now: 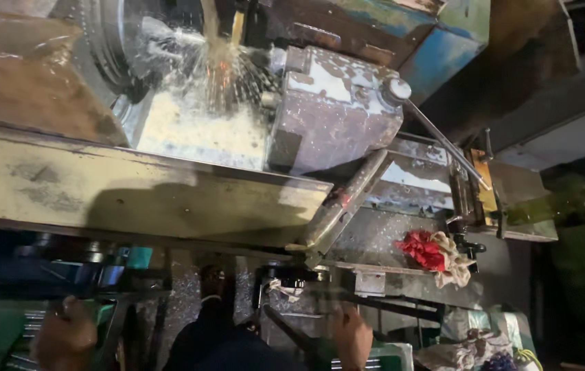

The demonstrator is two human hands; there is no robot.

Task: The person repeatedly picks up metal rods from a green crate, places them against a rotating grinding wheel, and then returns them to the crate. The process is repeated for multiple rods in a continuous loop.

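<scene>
**Two hands at the lathe controls**

Both my hands are working low at the machine front: my left hand [66, 338] is curling around a blurred handwheel [110, 323], my right hand [352, 336] is gripping a dark lever [292, 333]. Above, coolant [220, 69] is spraying beside the tool post [334, 110]; a red rag [424, 249] is lying to the right.

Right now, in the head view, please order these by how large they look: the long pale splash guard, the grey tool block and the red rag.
1. Splash guard, widest by far, though also nearer the camera.
2. Grey tool block.
3. Red rag, clearly smallest.
</scene>
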